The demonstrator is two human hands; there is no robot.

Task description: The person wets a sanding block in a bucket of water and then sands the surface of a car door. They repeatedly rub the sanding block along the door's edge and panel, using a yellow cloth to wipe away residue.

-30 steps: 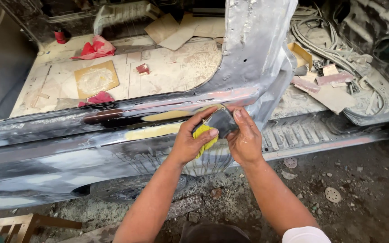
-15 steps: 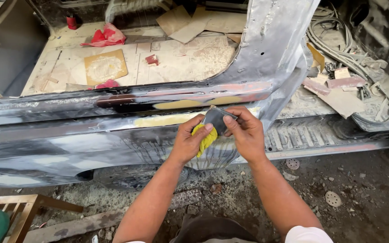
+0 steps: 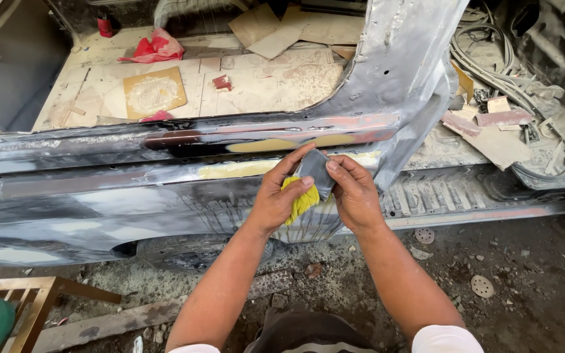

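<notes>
My left hand [image 3: 274, 201] grips a yellow sponge pad [image 3: 301, 201] with a grey sheet of sandpaper [image 3: 315, 171] laid against it. My right hand [image 3: 354, 193] pinches the same grey sheet from the right side, thumb on top. Both hands hover just in front of the stripped, sanded car sill [image 3: 165, 189], close to the base of the bare metal pillar [image 3: 400, 78]. Yellow filler patches [image 3: 237, 170] show on the sill just left of my hands.
Inside the car floor lie cardboard pieces [image 3: 155, 91], red rags [image 3: 155, 47] and a red can [image 3: 104, 26]. Loose cables and scraps [image 3: 505, 85] fill the right floor. A wooden stool [image 3: 31, 297] stands bottom left; round sanding discs [image 3: 482, 285] lie on the dirt ground.
The view has shifted slightly. My hands have lowered a little from the sill's upper edge and the right hand has folded the grey sheet over the yellow pad.
</notes>
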